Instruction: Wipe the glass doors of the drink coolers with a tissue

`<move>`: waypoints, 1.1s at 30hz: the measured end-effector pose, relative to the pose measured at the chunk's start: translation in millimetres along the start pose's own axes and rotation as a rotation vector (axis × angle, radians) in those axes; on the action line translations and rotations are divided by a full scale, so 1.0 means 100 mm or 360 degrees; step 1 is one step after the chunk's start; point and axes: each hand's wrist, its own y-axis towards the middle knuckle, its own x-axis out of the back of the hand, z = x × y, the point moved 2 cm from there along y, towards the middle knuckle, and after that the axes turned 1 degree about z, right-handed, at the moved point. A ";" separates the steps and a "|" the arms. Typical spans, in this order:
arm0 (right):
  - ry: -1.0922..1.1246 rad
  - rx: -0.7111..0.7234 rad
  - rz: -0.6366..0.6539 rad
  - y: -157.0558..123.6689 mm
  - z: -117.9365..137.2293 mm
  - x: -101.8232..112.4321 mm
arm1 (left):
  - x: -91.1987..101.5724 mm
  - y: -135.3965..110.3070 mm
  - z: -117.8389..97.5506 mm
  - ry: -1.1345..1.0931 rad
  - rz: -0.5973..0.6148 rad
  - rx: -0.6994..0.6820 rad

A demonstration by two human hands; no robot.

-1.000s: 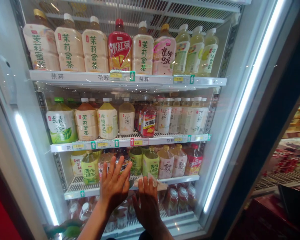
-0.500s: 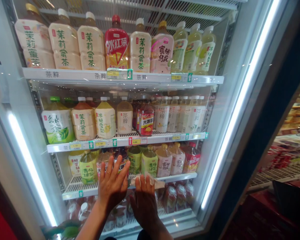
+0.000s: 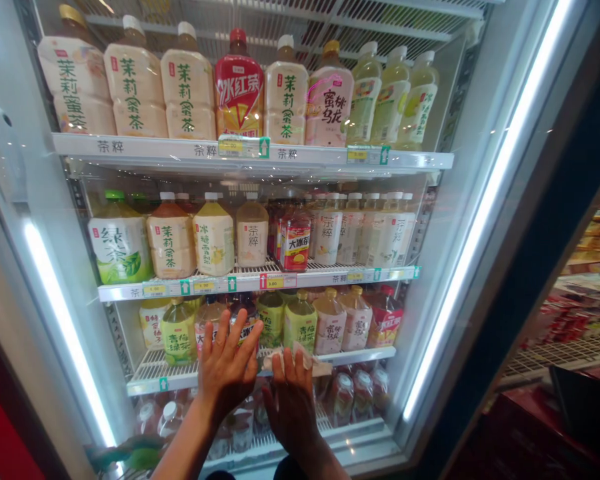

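My left hand (image 3: 229,363) is open, its fingers spread and lying flat on what looks like the glass door of a drinks fridge. Beside it, my right hand (image 3: 293,397) lies flat over a pale crumpled cloth (image 3: 320,367), pressing it to the glass. The cloth sticks out above and to the right of the fingers, and the rest of it is hidden beneath the hand. Behind the hands show the third shelf (image 3: 145,381) and its bottles, among them a green tea bottle (image 3: 300,323).
Large tea bottles (image 3: 187,93) line the top shelf. More bottles (image 3: 117,247) fill the second shelf, with price tags along its edge. Light strips (image 3: 485,220) run down both sides. At the right, past the dark frame (image 3: 535,233), is another goods shelf (image 3: 540,353).
The view has shifted slightly, so the upper shelves sit a little further right. Both hands and the cloth stay in nearly the same place, the cloth a touch further right.
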 end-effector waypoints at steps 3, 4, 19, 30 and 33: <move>0.0001 -0.0048 -0.0081 0.40 -0.03 0.05 | 0.00 0.00 0.00 0.0001 0.0002 0.0007; 0.0016 -0.0083 -0.0113 0.57 -0.04 0.07 | 0.00 0.00 0.00 0.0004 0.0000 0.0012; 0.0000 -0.0031 -0.0083 0.40 -0.09 0.06 | 0.00 0.01 -0.01 0.0033 0.0011 0.0022; -0.0048 -0.0073 -0.0012 0.00 -0.15 -0.03 | 0.01 0.00 0.00 0.0029 -0.0010 -0.0004; -0.0062 -0.0103 -0.0013 0.05 -0.27 0.00 | 0.01 -0.01 0.00 0.0013 0.0006 0.0011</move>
